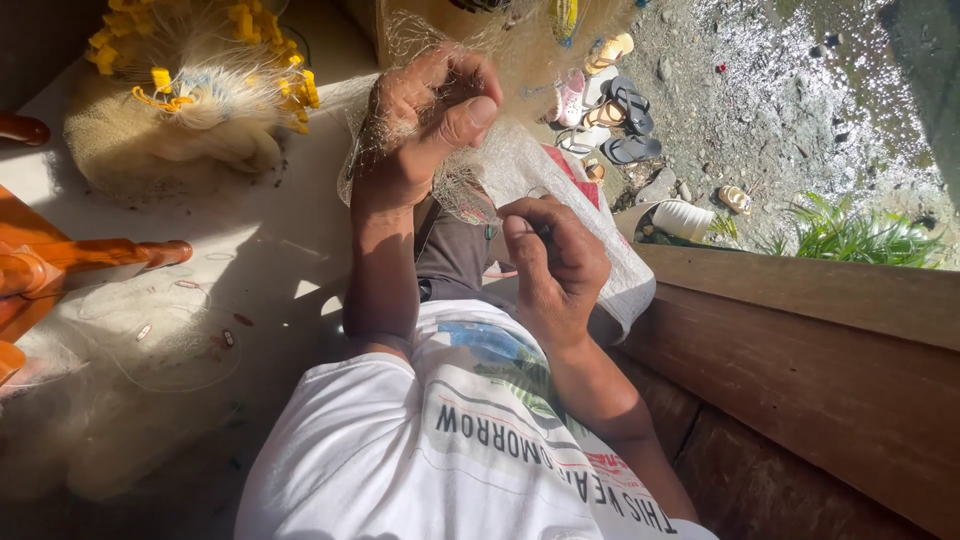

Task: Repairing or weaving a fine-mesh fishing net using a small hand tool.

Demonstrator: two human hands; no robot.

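Note:
My left hand (425,120) is raised in front of me with its fingers pinched shut on a bunch of fine, clear fishing net (520,165). The net hangs from that hand and spreads over my lap. Below it, my right hand (550,255) is closed on a strand of the same net, with thumb and fingers pressed together; a small tool may be in the fingers, but I cannot tell. I wear a white printed shirt (440,440) and dark shorts (455,255).
A heap of net with yellow floats (200,70) lies on the pale floor at upper left. Orange wooden chair legs (90,255) stand at left, with more net (130,340) under them. A wooden ledge (820,330) runs along the right. Sandals (610,110) lie on the gravel beyond.

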